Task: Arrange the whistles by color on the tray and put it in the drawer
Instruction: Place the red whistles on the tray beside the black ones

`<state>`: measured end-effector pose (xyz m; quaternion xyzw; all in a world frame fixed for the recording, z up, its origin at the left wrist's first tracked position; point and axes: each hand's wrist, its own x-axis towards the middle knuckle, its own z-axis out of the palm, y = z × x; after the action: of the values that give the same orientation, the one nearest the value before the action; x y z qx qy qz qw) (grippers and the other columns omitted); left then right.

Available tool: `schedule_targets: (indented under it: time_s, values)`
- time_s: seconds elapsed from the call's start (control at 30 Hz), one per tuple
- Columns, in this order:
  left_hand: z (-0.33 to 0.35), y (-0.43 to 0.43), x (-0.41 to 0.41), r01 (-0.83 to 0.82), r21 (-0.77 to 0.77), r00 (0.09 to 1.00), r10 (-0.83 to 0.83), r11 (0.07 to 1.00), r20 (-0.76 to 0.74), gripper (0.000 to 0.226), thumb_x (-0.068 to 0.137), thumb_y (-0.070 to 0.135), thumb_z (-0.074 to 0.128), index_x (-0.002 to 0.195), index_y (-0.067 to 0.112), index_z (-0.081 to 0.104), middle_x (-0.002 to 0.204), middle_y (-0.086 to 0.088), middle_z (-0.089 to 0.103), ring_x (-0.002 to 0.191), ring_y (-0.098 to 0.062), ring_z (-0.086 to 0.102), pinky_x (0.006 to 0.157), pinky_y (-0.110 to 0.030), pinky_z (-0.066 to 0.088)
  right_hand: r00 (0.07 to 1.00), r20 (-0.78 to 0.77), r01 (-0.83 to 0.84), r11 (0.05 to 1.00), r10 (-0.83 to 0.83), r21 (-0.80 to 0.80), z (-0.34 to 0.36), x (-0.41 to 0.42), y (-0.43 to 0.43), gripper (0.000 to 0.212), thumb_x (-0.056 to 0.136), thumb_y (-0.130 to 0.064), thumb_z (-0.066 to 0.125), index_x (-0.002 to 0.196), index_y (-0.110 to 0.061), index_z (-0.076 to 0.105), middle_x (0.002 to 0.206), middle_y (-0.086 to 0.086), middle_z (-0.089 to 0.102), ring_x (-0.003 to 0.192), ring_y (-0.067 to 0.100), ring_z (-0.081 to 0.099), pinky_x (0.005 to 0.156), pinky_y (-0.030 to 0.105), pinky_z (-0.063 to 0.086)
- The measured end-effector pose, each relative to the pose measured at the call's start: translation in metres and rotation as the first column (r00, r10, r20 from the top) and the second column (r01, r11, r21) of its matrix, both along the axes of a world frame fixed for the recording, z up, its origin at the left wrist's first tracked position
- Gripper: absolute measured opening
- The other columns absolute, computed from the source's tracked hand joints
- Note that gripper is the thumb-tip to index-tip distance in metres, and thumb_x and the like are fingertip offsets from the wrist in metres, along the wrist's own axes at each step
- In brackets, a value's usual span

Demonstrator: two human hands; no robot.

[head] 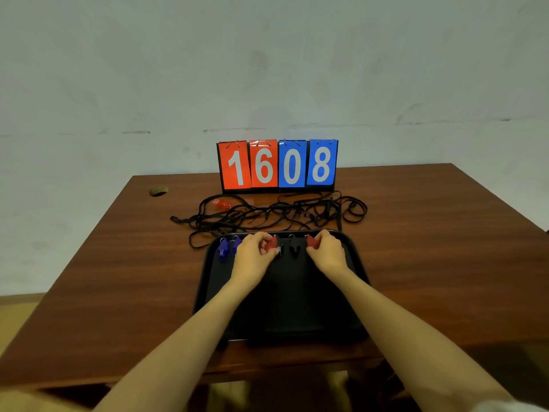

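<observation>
A black tray (285,304) lies on the wooden table in front of me. Along its far edge sit two blue whistles (223,249) at the left and a black whistle (295,245) in the middle. My left hand (252,254) pinches a red whistle (271,244) just right of the blue ones. My right hand (326,251) pinches another red whistle (310,241) to the right of the black one. A third red whistle (221,204) lies on the table behind the tray, among the cords.
A tangle of black lanyard cords (267,217) spreads between the tray and a flip scoreboard (277,165) reading 1608. A small round ring (158,191) sits at the table's far left. The table's near edge runs just below the tray.
</observation>
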<state>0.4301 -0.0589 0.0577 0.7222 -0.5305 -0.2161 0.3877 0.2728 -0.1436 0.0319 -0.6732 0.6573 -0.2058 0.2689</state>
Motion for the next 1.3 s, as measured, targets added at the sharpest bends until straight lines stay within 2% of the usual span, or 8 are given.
schedule_targets:
  time_s: [0.17,0.47,0.6,0.77,0.87,1.03,1.2,1.3]
  values:
    - [-0.007,0.003,0.002,0.015,-0.008,0.999,-0.015,1.0,-0.036,0.03,0.077,0.02,0.075,0.104,0.02,0.063,0.099,-0.003,0.059,0.086,-0.015,0.058,0.084,-0.025,0.049,1.0,-0.025,0.011,1.0,-0.011,-0.01,-0.003,0.005,-0.002,0.022,0.088,-0.028,0.064,0.095,-0.011,0.053,0.115,0.008,0.049,0.096,0.028,0.057,0.081,0.037,0.048]
    - [-0.005,0.002,-0.003,0.008,-0.027,1.0,-0.008,1.0,-0.023,0.027,0.078,0.016,0.073,0.104,0.017,0.063,0.1,-0.005,0.057,0.086,-0.017,0.056,0.082,-0.023,0.046,0.995,-0.096,-0.025,1.0,0.023,-0.014,-0.005,0.006,-0.004,0.04,0.089,-0.032,0.061,0.116,-0.004,0.053,0.125,0.012,0.045,0.105,0.031,0.056,0.086,0.038,0.048]
    - [-0.001,0.002,-0.01,0.029,-0.033,0.999,-0.029,0.999,-0.014,0.03,0.079,0.017,0.073,0.107,0.016,0.062,0.1,-0.002,0.054,0.08,-0.007,0.05,0.073,-0.012,0.039,0.995,-0.099,-0.024,1.0,0.024,0.004,-0.005,0.005,-0.006,0.048,0.09,-0.037,0.06,0.122,-0.003,0.051,0.13,0.013,0.043,0.11,0.032,0.055,0.089,0.039,0.049]
    - [0.001,0.0,-0.019,0.048,-0.022,0.999,-0.048,0.999,-0.019,0.033,0.078,0.016,0.073,0.109,0.017,0.061,0.099,0.003,0.051,0.079,-0.005,0.048,0.069,-0.01,0.037,0.999,-0.015,-0.046,0.987,0.045,-0.154,0.005,-0.002,0.003,0.043,0.093,-0.034,0.056,0.125,-0.007,0.047,0.127,0.01,0.044,0.111,0.027,0.052,0.089,0.038,0.048]
    - [0.002,-0.004,-0.026,0.056,-0.004,0.998,-0.056,0.998,-0.032,0.034,0.078,0.017,0.073,0.11,0.016,0.06,0.1,0.003,0.051,0.087,-0.01,0.051,0.077,-0.015,0.039,0.967,0.083,-0.216,0.947,0.241,-0.237,0.014,-0.013,0.013,0.032,0.094,-0.015,0.052,0.126,-0.014,0.051,0.113,0.003,0.051,0.097,0.019,0.056,0.088,0.035,0.05]
    - [0.003,-0.01,-0.043,0.068,0.007,0.995,-0.067,0.998,-0.069,0.027,0.086,0.018,0.065,0.113,0.013,0.061,0.109,0.001,0.053,0.092,-0.007,0.051,0.083,-0.021,0.042,0.867,0.111,-0.469,0.87,0.486,-0.153,0.02,-0.03,0.021,0.049,0.087,0.0,0.054,0.131,-0.022,0.051,0.108,-0.001,0.051,0.087,0.01,0.055,0.071,0.007,0.045]
    - [0.004,-0.013,-0.058,0.103,0.019,0.991,-0.101,0.995,-0.086,0.027,0.092,0.021,0.057,0.117,0.012,0.06,0.115,-0.004,0.054,0.097,-0.009,0.051,0.082,-0.02,0.038,0.843,0.285,-0.455,0.888,0.455,-0.07,0.018,-0.038,0.023,0.057,0.075,-0.013,0.078,0.126,-0.017,0.053,0.11,0.004,0.059,0.088,0.016,0.063,0.08,0.025,0.056]
    - [0.003,-0.015,-0.066,0.142,0.051,0.988,-0.138,0.989,-0.072,0.03,0.098,0.024,0.045,0.121,0.01,0.06,0.118,-0.007,0.055,0.098,-0.008,0.049,0.081,-0.019,0.034,0.863,0.283,-0.407,0.908,0.419,-0.103,0.018,-0.041,0.023,0.045,0.074,-0.018,0.079,0.114,-0.017,0.06,0.103,0.004,0.062,0.085,0.015,0.065,0.077,0.024,0.056]
